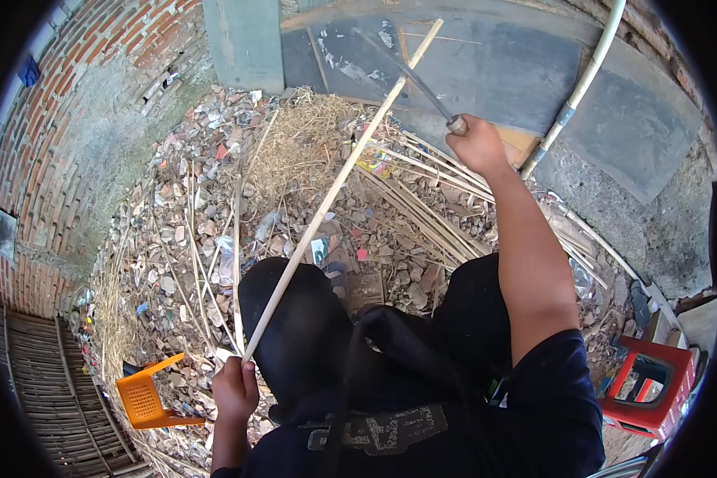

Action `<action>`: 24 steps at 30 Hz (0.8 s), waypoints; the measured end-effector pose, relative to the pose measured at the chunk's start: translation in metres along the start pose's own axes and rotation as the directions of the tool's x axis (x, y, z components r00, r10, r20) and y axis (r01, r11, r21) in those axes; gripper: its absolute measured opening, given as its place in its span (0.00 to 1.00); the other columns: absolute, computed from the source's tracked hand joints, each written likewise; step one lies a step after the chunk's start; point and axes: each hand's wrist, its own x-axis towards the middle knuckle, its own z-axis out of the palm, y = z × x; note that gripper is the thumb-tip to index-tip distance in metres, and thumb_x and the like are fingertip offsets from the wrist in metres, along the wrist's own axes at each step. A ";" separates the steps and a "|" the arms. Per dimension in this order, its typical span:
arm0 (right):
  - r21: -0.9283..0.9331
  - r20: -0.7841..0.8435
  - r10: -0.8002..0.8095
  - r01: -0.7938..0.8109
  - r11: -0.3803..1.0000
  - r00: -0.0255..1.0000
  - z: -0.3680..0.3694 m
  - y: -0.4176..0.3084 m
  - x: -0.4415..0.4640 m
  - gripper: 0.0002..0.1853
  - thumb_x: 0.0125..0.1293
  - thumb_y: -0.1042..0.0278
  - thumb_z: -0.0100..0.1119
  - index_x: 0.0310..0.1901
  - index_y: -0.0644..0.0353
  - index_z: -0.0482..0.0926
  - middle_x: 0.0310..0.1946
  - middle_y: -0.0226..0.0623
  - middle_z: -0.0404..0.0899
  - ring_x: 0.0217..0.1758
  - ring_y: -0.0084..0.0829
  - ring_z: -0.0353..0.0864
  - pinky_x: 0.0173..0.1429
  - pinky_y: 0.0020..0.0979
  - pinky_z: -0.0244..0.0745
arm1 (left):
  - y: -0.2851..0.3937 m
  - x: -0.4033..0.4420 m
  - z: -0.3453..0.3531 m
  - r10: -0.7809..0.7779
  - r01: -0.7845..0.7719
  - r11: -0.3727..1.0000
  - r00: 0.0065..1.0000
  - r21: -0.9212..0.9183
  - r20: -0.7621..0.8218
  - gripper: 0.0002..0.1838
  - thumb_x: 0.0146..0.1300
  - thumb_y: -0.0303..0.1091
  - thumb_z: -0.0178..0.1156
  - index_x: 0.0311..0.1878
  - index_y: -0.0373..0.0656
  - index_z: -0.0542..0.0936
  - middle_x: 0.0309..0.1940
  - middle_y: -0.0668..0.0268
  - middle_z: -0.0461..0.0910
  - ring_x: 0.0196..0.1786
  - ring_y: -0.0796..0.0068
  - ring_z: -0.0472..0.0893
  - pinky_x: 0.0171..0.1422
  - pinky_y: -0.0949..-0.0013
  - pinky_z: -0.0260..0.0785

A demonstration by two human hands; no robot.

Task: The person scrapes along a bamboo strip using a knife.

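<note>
Nearest me, my left hand (235, 389) pinches the low end of a long split-bamboo strip (340, 185), thumb against fingers. The strip slants up past my bent left knee (267, 291); whether it rests there, I can't tell. Farther out, my right hand (479, 146) has its fingers wrapped round the handle of a long-bladed knife (432, 97), whose blade crosses the strip near the far end. I can't make out whether the edge touches. For good blade work, I'd judge a steady pinch, a shallow edge angle and light strokes directed away from knee and thumb best. Beyond the knees, more strips (422, 211) lie on rubble (175, 283), with dry straw (303, 135) farther back.
</note>
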 end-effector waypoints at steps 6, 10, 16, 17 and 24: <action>0.078 0.007 -0.054 0.054 0.996 0.999 -0.009 -0.013 -0.007 0.18 0.58 0.59 0.66 0.49 0.58 0.86 0.36 0.50 0.87 0.43 0.50 0.87 0.52 0.45 0.80 | 0.004 0.003 -0.002 -0.129 0.144 0.980 0.986 -0.141 0.109 0.11 0.75 0.35 0.58 0.38 0.38 0.76 0.17 0.54 0.75 0.20 0.49 0.78 0.27 0.53 0.68; 0.033 0.049 -0.275 0.274 0.961 0.960 -0.007 -0.034 -0.017 0.14 0.56 0.66 0.68 0.45 0.58 0.85 0.32 0.46 0.87 0.36 0.48 0.87 0.45 0.43 0.79 | 0.020 0.004 -0.006 -0.187 0.193 0.970 0.981 -0.148 0.055 0.12 0.75 0.38 0.58 0.40 0.37 0.78 0.16 0.58 0.75 0.19 0.58 0.77 0.27 0.57 0.66; -0.259 0.406 -0.398 0.521 0.814 0.823 -0.003 -0.072 -0.035 0.13 0.53 0.63 0.66 0.42 0.50 0.85 0.33 0.42 0.87 0.42 0.47 0.88 0.49 0.50 0.82 | 0.050 0.005 -0.011 -0.188 0.185 0.976 0.982 -0.116 -0.016 0.12 0.77 0.36 0.55 0.40 0.37 0.79 0.19 0.55 0.77 0.22 0.54 0.79 0.30 0.55 0.68; -0.259 0.415 -0.401 0.528 0.809 0.817 0.001 -0.073 -0.036 0.13 0.53 0.63 0.66 0.42 0.50 0.85 0.34 0.42 0.87 0.43 0.47 0.88 0.49 0.50 0.82 | 0.047 0.003 -0.007 -0.184 0.180 0.977 0.983 -0.114 -0.021 0.12 0.77 0.36 0.55 0.41 0.37 0.79 0.21 0.54 0.78 0.24 0.51 0.80 0.31 0.54 0.68; -0.223 0.317 -0.295 0.373 0.901 0.901 0.012 -0.061 -0.032 0.14 0.52 0.63 0.67 0.43 0.50 0.85 0.33 0.43 0.87 0.43 0.48 0.87 0.49 0.49 0.82 | 0.048 -0.005 -0.003 -0.118 0.114 0.991 0.992 -0.076 -0.048 0.09 0.78 0.32 0.53 0.47 0.36 0.77 0.31 0.48 0.81 0.32 0.44 0.82 0.37 0.49 0.71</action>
